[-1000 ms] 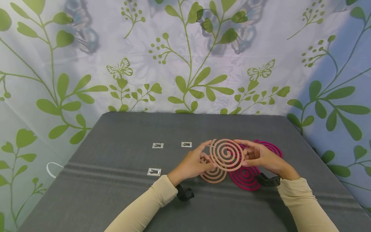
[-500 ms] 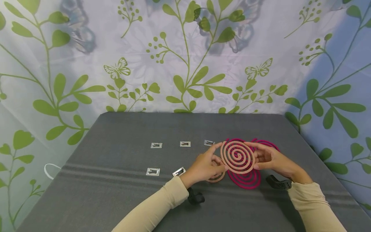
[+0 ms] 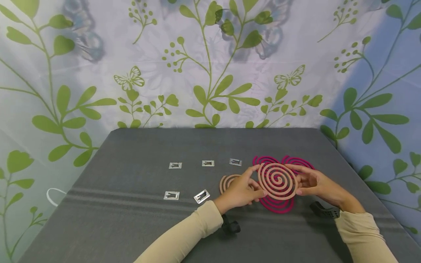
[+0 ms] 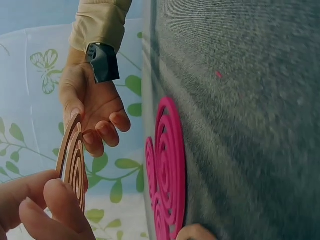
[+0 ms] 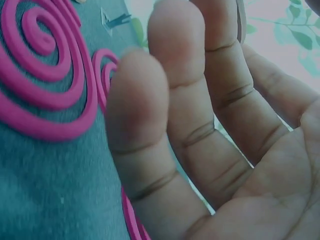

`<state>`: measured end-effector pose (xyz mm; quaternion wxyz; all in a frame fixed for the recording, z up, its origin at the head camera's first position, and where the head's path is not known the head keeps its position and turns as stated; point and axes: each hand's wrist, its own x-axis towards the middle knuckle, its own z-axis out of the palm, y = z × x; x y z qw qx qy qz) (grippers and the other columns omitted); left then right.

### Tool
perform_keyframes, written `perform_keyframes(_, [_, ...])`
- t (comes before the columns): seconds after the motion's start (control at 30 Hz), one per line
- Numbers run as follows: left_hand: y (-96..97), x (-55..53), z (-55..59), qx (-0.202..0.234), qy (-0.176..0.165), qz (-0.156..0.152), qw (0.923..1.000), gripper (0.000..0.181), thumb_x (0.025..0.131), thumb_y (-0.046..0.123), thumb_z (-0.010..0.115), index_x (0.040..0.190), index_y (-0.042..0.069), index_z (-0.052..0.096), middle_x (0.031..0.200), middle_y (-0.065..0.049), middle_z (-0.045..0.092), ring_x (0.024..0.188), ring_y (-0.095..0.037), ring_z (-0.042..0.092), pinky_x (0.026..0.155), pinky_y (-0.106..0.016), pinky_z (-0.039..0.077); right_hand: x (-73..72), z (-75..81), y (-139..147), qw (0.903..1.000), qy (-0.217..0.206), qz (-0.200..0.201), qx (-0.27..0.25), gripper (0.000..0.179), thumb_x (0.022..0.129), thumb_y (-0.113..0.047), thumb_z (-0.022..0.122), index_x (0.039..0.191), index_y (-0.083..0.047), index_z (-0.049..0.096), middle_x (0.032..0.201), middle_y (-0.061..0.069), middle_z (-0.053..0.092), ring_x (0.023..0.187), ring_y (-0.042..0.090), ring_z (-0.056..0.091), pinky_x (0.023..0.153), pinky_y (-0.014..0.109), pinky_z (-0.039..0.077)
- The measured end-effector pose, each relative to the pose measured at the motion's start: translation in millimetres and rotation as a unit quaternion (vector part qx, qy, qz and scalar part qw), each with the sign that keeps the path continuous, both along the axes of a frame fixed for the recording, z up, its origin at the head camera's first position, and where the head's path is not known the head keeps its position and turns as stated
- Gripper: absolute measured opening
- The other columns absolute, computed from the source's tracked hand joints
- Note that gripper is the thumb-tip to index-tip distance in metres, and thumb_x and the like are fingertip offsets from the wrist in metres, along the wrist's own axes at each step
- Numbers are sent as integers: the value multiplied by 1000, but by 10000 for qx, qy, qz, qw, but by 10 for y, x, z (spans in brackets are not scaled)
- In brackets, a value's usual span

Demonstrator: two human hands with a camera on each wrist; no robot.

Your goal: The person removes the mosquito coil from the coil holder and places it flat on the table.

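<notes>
A tan mosquito coil (image 3: 267, 191) is held up between both hands, tilted with its flat face toward the head camera. My left hand (image 3: 239, 190) pinches its left edge between finger and thumb. On the opposite edge, my right hand (image 3: 318, 185) pinches it likewise, its other fingers curled loosely. In the left wrist view the coil (image 4: 64, 150) shows nearly edge-on, apart from the table. Behind and below it lie pink coils (image 3: 277, 209), partly hidden. Another tan coil (image 3: 222, 184) lies on the table, half covered by the left hand.
Several small metal coil stands lie on the grey table (image 3: 131, 226): a front-left one (image 3: 171, 195), a slanted one (image 3: 201, 196) near the left forearm, and a back row including a middle one (image 3: 208, 163). A leaf-patterned curtain (image 3: 210, 65) hangs behind.
Both hands have moved right together with the tan coil, now over the pink coils. The left hand's shift has uncovered a back metal stand, the slanted stand and part of the lying tan coil.
</notes>
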<state>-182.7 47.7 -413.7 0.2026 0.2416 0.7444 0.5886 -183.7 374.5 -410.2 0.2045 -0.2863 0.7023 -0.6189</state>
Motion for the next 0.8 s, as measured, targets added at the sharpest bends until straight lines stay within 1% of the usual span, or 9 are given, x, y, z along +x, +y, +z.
perform_keyframes(0.17, [111,-13,-39,-44,-87,-81,9999,85,99,13,80,170,24,34,89,7,71,70,-24,73,56,-30,58,60,-26,98,10000,-49,-86,15,74,102,16,57,165,-21,44,111,6,75,96,23,76,83,37,62])
perform_keyframes(0.3, [202,0,-53,-37,-139,-119,9998,85,99,11,80,170,21,33,88,7,71,68,-21,72,56,-30,58,110,-44,185,9998,-47,-167,47,74,102,17,58,164,-21,45,109,5,74,95,22,75,81,36,62])
perform_keyframes(0.47, [293,34,-40,-95,-162,-110,9998,84,99,11,80,169,20,35,88,8,71,66,-15,71,57,-28,59,154,-42,287,9999,28,-144,3,75,101,19,57,165,-19,44,110,4,74,97,19,75,83,35,62])
perform_keyframes(0.6, [352,59,-25,-204,-184,-115,9996,85,99,11,80,170,20,35,88,9,71,64,-12,70,56,-26,57,187,-40,361,9997,91,-202,96,76,101,19,56,164,-21,45,109,5,75,96,20,75,83,35,61])
perform_keyframes(0.7, [396,69,-32,-220,-262,-152,9993,85,99,11,81,170,21,35,88,9,71,63,-11,69,55,-26,57,214,-46,407,9994,92,-278,192,77,101,19,57,163,-25,47,108,4,75,94,20,75,81,35,61])
perform_keyframes(0.8, [442,73,-50,-229,-375,-214,9988,86,99,12,81,170,22,35,87,9,71,64,-10,69,56,-25,56,244,-58,455,9993,81,-301,199,77,101,19,57,163,-26,48,109,5,75,94,19,75,78,35,61])
